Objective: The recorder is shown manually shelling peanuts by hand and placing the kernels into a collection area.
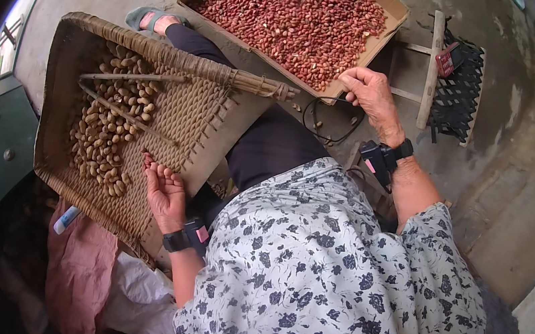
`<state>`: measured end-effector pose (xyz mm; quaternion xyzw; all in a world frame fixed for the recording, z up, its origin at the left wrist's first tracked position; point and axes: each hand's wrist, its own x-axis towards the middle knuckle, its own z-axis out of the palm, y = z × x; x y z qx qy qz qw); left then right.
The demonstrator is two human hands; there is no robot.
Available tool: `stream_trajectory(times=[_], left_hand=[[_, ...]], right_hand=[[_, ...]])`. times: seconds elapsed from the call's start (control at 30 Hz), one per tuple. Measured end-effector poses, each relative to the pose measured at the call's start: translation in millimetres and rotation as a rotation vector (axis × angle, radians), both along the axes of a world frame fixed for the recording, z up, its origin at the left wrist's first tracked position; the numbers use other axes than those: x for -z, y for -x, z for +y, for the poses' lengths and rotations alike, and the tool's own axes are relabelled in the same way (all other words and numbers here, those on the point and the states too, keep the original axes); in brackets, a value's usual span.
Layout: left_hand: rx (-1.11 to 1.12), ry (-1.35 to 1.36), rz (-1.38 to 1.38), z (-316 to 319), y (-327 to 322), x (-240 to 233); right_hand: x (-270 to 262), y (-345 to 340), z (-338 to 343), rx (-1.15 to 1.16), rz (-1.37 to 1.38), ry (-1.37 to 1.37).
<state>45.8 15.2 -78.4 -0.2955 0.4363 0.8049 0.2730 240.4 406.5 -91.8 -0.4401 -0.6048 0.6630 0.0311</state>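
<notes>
A woven wicker scoop basket (194, 106) lies in front of me on the left. Unshelled peanuts (111, 121) are heaped towards its back wall. Across them rests a stick bent into a V (118, 109). Over the basket's woven floor, my left hand (166, 194) is turned palm up with curled fingers, and small reddish peanut kernels (147, 159) show at its fingertips. My right hand (371, 94) hangs at the near corner of a cardboard box (381, 35) spread with red-skinned peanut kernels (287, 17). Its thumb and fingertips are bent together; whether anything sits between them is hidden.
Below my right hand a dark cord loop (310, 122) lies near a few stray bits on the concrete floor. A low wooden stool with a woven black seat (455, 90) stands right, a red item (446, 61) on it. Pink cloth (79, 269) and a green panel (2, 142) are left.
</notes>
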Motion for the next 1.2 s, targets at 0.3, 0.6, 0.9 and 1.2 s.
stream_trajectory(times=[0.3, 0.6, 0.9, 1.2], left_hand=[[-0.033, 0.002, -0.061, 5, 1, -8], [-0.029, 0.095, -0.142, 2, -3, -15], [0.175, 0.092, -0.103, -10, 1, -20], [0.251, 0.049, -0.113, -15, 2, -20]], right_hand=[[172, 33, -48, -0.444, -0.163, -0.011], [238, 35, -81, -0.829, -0.529, -0.273], [273, 37, -101, -0.336, -0.772, -0.264], [354, 7, -120, -0.106, -0.808, -0.21]])
